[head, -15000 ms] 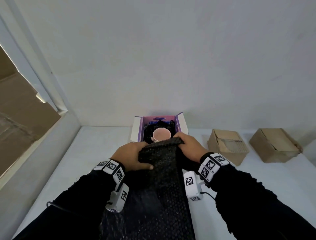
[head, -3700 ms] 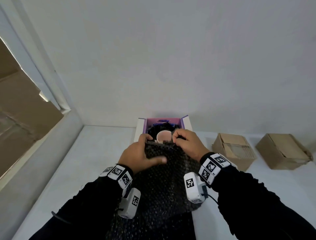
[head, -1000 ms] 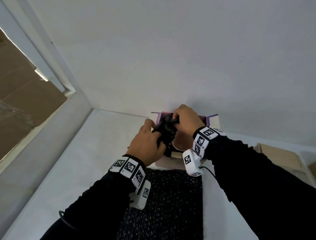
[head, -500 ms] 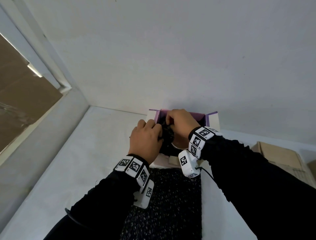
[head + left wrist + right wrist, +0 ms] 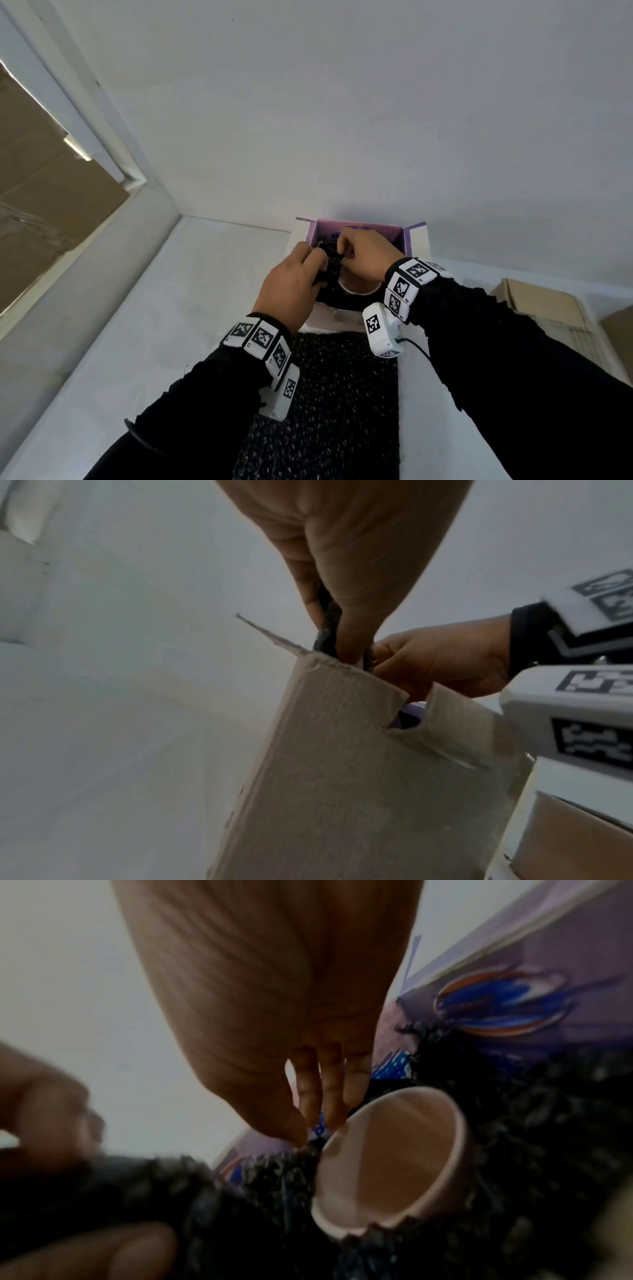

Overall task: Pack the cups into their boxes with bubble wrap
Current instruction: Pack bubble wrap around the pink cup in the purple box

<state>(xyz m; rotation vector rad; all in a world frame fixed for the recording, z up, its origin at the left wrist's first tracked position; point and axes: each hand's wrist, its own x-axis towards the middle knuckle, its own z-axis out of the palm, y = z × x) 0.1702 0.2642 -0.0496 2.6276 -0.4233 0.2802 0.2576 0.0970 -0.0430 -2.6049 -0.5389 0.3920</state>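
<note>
A purple-lined box stands open against the back wall. Inside it a pink cup sits upright, mouth up, with black bubble wrap packed around it. My left hand pinches a strip of bubble wrap at the box's left inner wall. My right hand pinches the same wrap just above the cup's far-left rim, its fingers pointing down into the box. A flat sheet of black bubble wrap lies on the table in front of the box.
Two brown cardboard boxes stand on the white table to the right. The wall is directly behind the purple box. A raised ledge runs along the table's left side.
Both hands have brought a piece of bubble wrap from the sheet to the box and lowered it in at the cup's left side. Over the last half second they sank slightly deeper.
</note>
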